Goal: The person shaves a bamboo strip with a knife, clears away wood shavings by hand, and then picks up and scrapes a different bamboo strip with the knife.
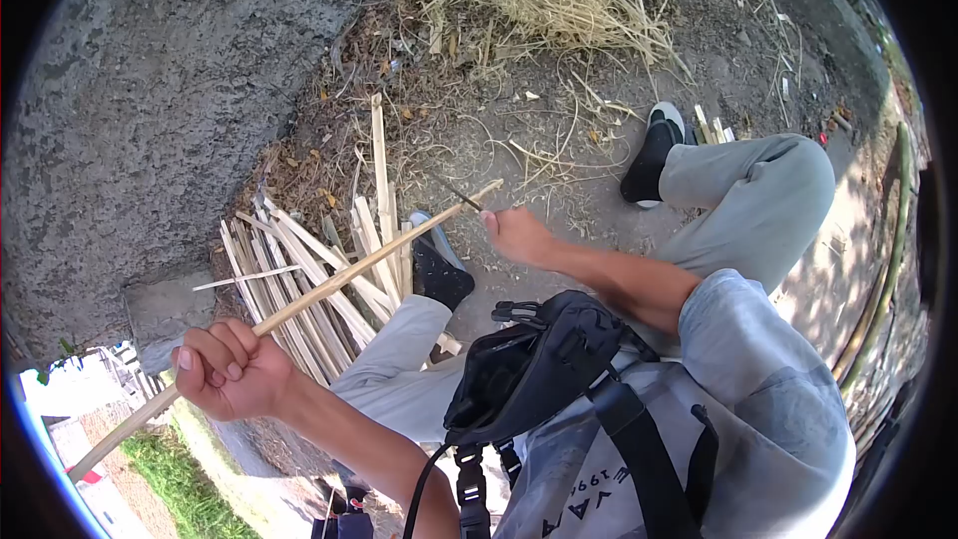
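My left hand [235, 369] is closed in a fist around a long bamboo strip [339, 279]. The strip slants from the lower left up to the middle of the view, its far end near my right hand. My right hand [519, 237] is closed on a knife [457, 193], whose thin dark blade lies across the strip close to its tip. The knife's handle is hidden in my fingers. Beneath the held strip, a pile of split bamboo strips [299, 314] lies on the ground beside my shoe [439, 269].
A heap of pale shavings [569, 0] lies at the top. Rough concrete [170, 110] rises at the left. My other shoe [657, 155] rests near several short pieces [712, 128]. A black bag [549, 364] hangs at my front. Long poles [888, 250] lie at the right.
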`<action>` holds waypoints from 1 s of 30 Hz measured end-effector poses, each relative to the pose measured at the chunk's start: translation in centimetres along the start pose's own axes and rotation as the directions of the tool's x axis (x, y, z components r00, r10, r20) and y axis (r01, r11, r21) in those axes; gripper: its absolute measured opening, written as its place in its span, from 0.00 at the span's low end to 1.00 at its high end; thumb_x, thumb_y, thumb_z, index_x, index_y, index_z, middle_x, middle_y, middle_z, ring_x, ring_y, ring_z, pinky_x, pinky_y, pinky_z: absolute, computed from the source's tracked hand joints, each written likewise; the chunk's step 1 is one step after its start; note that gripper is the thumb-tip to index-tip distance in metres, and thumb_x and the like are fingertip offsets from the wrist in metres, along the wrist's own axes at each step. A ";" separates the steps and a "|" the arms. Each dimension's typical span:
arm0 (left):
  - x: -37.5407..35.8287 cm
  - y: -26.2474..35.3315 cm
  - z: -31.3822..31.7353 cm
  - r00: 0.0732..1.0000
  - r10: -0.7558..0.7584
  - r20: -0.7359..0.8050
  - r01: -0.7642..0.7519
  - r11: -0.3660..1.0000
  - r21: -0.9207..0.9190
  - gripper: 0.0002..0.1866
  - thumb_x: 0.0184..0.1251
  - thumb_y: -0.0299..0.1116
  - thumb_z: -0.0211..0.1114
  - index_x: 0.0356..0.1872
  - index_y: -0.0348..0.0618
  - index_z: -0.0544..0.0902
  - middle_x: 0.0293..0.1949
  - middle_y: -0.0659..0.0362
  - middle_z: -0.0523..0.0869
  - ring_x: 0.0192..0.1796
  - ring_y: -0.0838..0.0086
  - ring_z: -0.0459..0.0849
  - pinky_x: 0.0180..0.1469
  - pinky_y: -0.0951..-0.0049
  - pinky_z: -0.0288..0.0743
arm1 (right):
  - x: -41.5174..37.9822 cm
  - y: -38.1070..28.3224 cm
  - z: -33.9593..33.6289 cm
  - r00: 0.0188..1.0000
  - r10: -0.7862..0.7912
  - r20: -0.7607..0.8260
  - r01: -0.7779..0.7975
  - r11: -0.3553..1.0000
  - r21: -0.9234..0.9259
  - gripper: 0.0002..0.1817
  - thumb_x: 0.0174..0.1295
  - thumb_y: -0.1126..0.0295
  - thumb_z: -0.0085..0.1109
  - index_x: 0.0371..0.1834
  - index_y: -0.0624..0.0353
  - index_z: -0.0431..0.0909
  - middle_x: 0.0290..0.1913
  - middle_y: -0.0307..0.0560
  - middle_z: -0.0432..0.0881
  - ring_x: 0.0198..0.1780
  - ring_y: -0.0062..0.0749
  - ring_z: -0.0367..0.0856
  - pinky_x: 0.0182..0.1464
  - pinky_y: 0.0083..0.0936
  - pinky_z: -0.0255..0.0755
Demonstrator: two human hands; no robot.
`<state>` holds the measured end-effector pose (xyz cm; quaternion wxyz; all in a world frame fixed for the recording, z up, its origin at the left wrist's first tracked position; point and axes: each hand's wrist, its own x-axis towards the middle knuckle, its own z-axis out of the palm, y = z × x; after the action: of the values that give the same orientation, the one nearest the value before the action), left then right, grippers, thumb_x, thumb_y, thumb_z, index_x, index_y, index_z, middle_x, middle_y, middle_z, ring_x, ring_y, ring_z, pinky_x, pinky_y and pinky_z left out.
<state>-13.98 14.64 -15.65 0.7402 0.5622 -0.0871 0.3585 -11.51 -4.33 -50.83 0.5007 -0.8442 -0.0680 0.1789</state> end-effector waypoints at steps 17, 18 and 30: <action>1.7 -0.3 -1.6 0.990 -0.027 -0.135 0.029 1.000 0.008 0.23 0.63 0.27 0.55 0.11 0.54 0.55 0.11 0.66 0.57 0.12 0.84 0.47 0.15 0.78 0.40 | -2.3 -4.8 -1.9 0.995 -0.062 0.071 0.064 0.998 -0.027 0.30 0.74 0.53 0.37 0.32 0.68 0.82 0.29 0.71 0.81 0.38 0.66 0.82 0.47 0.52 0.77; 1.6 -0.3 -1.8 0.991 -0.037 -0.132 0.038 0.999 0.007 0.23 0.63 0.27 0.55 0.11 0.54 0.55 0.11 0.66 0.57 0.12 0.84 0.47 0.15 0.78 0.40 | -3.1 -5.2 -1.3 0.991 -0.104 0.082 0.102 0.994 0.024 0.30 0.74 0.53 0.37 0.32 0.68 0.82 0.30 0.71 0.81 0.39 0.66 0.82 0.47 0.52 0.77; 2.6 -0.8 -1.5 0.976 -0.054 -0.211 0.066 0.997 0.048 0.21 0.65 0.30 0.51 0.12 0.51 0.58 0.11 0.66 0.58 0.12 0.83 0.48 0.15 0.77 0.41 | -2.2 1.4 -1.7 0.992 0.105 0.068 -0.091 0.979 -0.181 0.28 0.73 0.54 0.38 0.40 0.69 0.82 0.33 0.68 0.83 0.44 0.67 0.82 0.52 0.51 0.76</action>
<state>-11.97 17.06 -15.45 0.7401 0.5438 0.0181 0.3953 -13.05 -7.04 -50.75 0.4112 -0.8802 -0.0612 0.2289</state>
